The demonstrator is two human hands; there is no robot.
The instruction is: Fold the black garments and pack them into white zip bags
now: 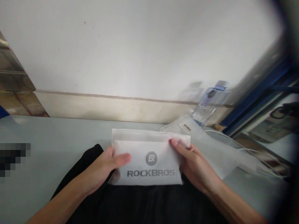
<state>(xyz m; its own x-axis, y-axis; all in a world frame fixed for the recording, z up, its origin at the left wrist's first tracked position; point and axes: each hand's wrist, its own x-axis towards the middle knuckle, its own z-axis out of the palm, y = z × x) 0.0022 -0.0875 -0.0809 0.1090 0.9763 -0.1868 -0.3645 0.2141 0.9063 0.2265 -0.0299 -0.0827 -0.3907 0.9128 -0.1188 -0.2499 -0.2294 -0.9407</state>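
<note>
Between my two hands is a frosted white zip pouch [149, 146] with a round logo and the word ROCKBROS on its front. My left hand [109, 166] grips its left side, thumb across the front and fingers hidden behind. On the right side, my right hand [190, 158] pinches the pouch near its top corner, the thumb just under the zip strip. The top edge looks closed. What lies inside cannot be made out. Below the pouch a black cloth [147, 202] spreads over the table and toward me.
Clear plastic bags [210, 149] with a barcode label lie to the right on the grey table [58, 133]. A clear bottle [209, 104] leans behind them near the white wall [116, 53]. White cables [252, 152] loop beside a blue frame [254, 93] at the right.
</note>
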